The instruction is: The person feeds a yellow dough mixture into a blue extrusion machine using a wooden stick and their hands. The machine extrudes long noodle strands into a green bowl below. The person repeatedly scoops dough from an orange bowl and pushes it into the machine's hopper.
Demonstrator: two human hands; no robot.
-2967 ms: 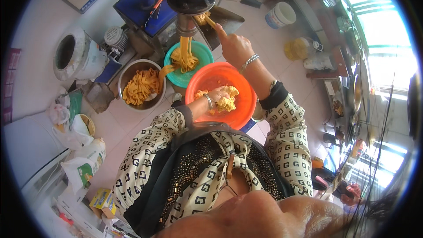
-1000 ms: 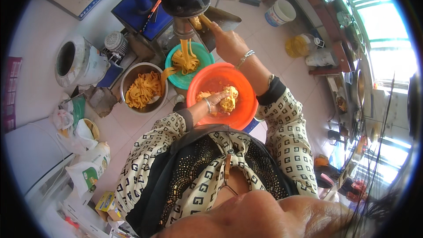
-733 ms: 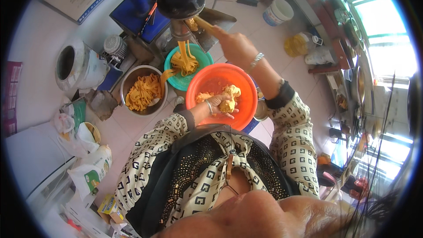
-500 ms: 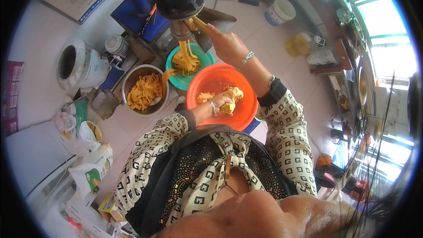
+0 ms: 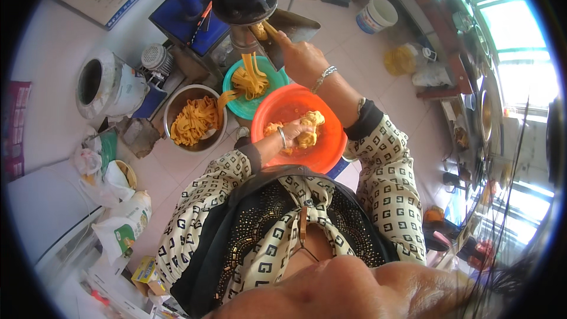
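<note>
My left hand (image 5: 290, 133) is inside an orange basin (image 5: 332, 152), its fingers closed around a lump of yellow dough (image 5: 310, 125). Smaller dough bits lie beside that wrist. Higher up, my right hand (image 5: 304, 64) grips a wooden stick (image 5: 271, 29) whose far end is at the metal feed of a noodle machine (image 5: 244, 9); a piece of dough shows next to the stick. Wide yellow noodles (image 5: 253, 81) hang from the machine's outlet into a green basin (image 5: 233, 108). More noodles (image 5: 194, 122) fill a steel bowl (image 5: 221, 132) at the left, with a strand bridging the two.
A grey motor (image 5: 156, 58) and a large white drum (image 5: 121, 85) stand at the left. Farther right on the tiled floor are a white bucket (image 5: 378, 15) and a jug of yellow liquid (image 5: 399, 59). A white sack (image 5: 125, 224) leans at the lower left.
The dough in my left hand has shifted slightly within the orange basin, and the hand has turned a little. My right hand stays at the stick, almost unmoved.
</note>
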